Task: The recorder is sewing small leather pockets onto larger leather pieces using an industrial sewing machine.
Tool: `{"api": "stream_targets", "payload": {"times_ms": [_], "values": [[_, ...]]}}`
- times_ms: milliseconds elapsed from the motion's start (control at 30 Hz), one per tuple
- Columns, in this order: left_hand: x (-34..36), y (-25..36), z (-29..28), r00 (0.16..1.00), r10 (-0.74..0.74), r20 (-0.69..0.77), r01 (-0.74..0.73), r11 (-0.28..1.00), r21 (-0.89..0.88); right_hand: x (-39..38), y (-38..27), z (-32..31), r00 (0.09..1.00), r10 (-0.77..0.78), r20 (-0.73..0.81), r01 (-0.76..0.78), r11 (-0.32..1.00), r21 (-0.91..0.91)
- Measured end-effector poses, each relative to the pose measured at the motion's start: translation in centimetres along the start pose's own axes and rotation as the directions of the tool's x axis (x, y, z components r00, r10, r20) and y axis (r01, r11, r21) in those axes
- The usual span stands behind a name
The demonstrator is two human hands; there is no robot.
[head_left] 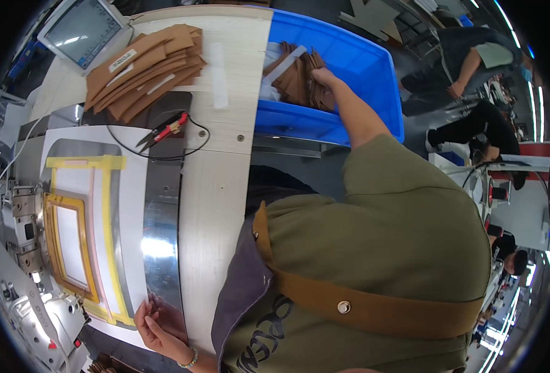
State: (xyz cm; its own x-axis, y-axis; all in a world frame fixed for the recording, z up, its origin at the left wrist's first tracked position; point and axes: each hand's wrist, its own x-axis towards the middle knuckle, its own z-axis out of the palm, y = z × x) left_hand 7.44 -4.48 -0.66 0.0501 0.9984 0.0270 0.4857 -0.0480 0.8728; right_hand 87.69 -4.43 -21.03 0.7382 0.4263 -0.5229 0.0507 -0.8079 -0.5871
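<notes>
My right hand (323, 78) reaches into a blue plastic bin (368, 74) at the top of the view. Its fingers close on the upper edge of a stack of brown flat pieces (318, 93), partly hidden by the hand. Beside that stack lie more brown pieces (290, 81) with a pale strip across them. My left hand (153, 326), with a beaded bracelet at the wrist, rests by the shiny metal plate (163, 214). Its fingers are loosely curved and apart, with nothing seen in them. Nearby, a yellow frame (93, 267) lies on a yellow-taped template (110, 248) under the sewing machine (45, 323).
Red-handled snips (170, 129) and a black cable lie on the table (216, 193). A fanned pile of brown pieces (153, 68) sits near a screen (82, 31). Other people (474, 62) are at the right, beyond the bin.
</notes>
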Motion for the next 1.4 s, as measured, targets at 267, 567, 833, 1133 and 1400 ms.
{"api": "stream_targets", "payload": {"times_ms": [267,567,833,1133,1400], "values": [[-0.1,-0.3,-0.3,1.0,0.02,0.006,-0.021,0.998,0.051,-0.4,-1.4,1.8,0.987,-0.157,0.019,0.132,0.748,-0.651],[-0.4,-0.1,0.0,1.0,0.009,0.024,-0.008,1.0,-0.027,1.5,2.7,-3.7,0.999,-0.008,-0.046,0.004,0.997,-0.082],[-0.5,0.6,0.0,0.997,0.039,0.065,-0.043,0.997,0.058,-5.0,7.2,-13.7,0.997,-0.075,-0.023,0.066,0.643,0.763],[-0.5,0.2,0.6,0.998,-0.005,0.057,0.024,0.944,-0.33,-19.1,-11.0,-10.6,0.7,-0.714,0.002,0.036,0.038,0.999],[-0.1,-0.1,0.3,0.987,0.153,0.051,-0.144,0.978,-0.152,-30.8,-30.8,11.9,0.631,-0.776,-0.018,-0.037,-0.053,0.998]]}}
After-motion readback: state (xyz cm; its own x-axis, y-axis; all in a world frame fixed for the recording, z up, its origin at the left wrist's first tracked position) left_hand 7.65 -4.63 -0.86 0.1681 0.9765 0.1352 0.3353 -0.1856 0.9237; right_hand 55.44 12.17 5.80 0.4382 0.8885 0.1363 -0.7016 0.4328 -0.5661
